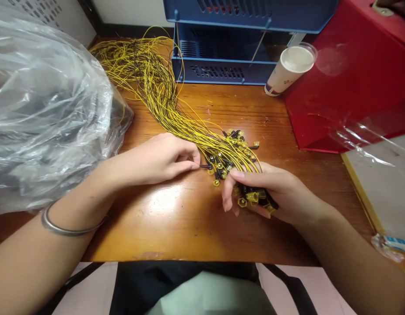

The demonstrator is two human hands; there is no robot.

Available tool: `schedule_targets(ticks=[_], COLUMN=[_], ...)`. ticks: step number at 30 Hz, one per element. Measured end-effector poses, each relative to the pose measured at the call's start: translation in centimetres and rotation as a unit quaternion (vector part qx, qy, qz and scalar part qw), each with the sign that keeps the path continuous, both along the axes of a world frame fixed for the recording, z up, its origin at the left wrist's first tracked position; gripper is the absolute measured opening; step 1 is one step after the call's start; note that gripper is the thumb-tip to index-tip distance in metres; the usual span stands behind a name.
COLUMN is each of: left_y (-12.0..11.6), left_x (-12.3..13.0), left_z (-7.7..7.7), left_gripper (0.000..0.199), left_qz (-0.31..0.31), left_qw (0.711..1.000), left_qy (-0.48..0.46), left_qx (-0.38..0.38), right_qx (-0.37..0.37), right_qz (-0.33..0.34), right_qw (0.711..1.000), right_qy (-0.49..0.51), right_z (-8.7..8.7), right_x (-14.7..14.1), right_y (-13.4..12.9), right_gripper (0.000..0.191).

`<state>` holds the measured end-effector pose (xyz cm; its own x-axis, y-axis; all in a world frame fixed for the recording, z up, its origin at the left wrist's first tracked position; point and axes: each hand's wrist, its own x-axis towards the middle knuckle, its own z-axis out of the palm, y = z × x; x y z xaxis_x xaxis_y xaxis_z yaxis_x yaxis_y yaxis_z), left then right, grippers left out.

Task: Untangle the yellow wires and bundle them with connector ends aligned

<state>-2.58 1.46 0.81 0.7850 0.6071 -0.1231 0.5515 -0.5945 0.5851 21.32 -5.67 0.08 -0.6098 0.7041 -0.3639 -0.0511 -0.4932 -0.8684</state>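
Note:
A long bundle of thin yellow and black wires [176, 118] runs from the back left of the table toward its middle. Many wires end in black sleeves with clear yellow hexagonal caps [216, 182]. With thumb and forefinger, my left hand [171, 157] pinches the black sleeve of one wire end [206, 166]. Several capped wire ends [252, 197] lie gathered in my right hand [271, 188], its thumb over them and fingers curled beneath. More loose ends [237, 136] lie on the table behind that hand.
A large clear plastic bag [54, 100] bulges at the left. Behind stands a blue slotted shelf rack [218, 70], with a paper cup [289, 68] beside it. A red box [346, 83] fills the right back, near a yellow-edged board [382, 183]. The wooden table [149, 236] ends close to my lap.

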Motion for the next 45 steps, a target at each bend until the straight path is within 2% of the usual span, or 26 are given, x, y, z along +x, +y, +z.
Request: schedule_targets(ticks=[5, 8, 14, 19, 21, 23, 27, 32, 36, 39, 41, 45], left_y=[-0.8, -1.9, -3.3, -3.3, -3.1, -2.8, -2.4, -2.5, -2.4, -1.9, -1.6, -1.5], left_x=[-0.5, 0.5, 2.3, 2.1, 1.7, 1.3, 1.0, 1.6, 1.2, 0.4, 0.1, 0.6], left_z=[1.7, 1.8, 0.6, 0.5, 0.7, 0.9, 0.6, -0.7, -0.3, 0.8, 1.2, 0.3], left_gripper=[0.017, 0.012, 0.014, 0.009, 0.015, 0.021, 0.017, 0.015, 0.013, 0.010, 0.014, 0.016], left_qz=[-0.033, -0.084, -0.109, -0.060, -0.042, -0.052, -0.083, -0.083, -0.076, -0.037, -0.016, -0.024], left_qw=[0.988, 0.979, 0.975, 0.984, 0.988, 0.991, 0.990, 0.976, 0.975, 0.980, 0.986, 0.994], left_qy=[-0.092, -0.124, -0.166, -0.166, -0.146, -0.125, -0.112, -0.178, -0.188, -0.183, -0.156, -0.055], left_qx=[-0.118, -0.138, -0.097, -0.010, 0.016, 0.019, 0.028, 0.094, 0.092, 0.063, 0.062, 0.088], right_qx=[0.018, 0.009, -0.018, -0.032, -0.039, -0.044, -0.047, -0.034, -0.036, -0.033, -0.018, 0.015], right_qz=[-0.042, -0.031, 0.053, 0.070, 0.079, 0.086, 0.094, 0.121, 0.124, 0.105, 0.084, 0.056], right_qw=[0.998, 0.997, 0.998, 0.997, 0.996, 0.995, 0.994, 0.992, 0.991, 0.993, 0.996, 0.998], right_qy=[-0.043, -0.070, -0.023, -0.017, -0.016, -0.008, -0.010, -0.032, -0.044, -0.040, -0.033, -0.034], right_z=[0.0, -0.2, -0.7, -0.5, -0.4, -0.3, -0.4, -0.5, -0.2, 0.1, 0.2, 0.4], right_x=[-0.1, -0.4, -0.8, -0.5, -0.4, -0.4, -0.4, -0.3, -0.2, 0.1, 0.3, 0.7], right_y=[-0.1, -0.4, -0.4, -0.1, -0.1, -0.1, -0.1, -0.1, -0.1, -0.1, 0.0, 0.2], right_gripper=[0.036, 0.036, 0.038, 0.032, 0.026, 0.022, 0.021, 0.030, 0.036, 0.036, 0.037, 0.040])
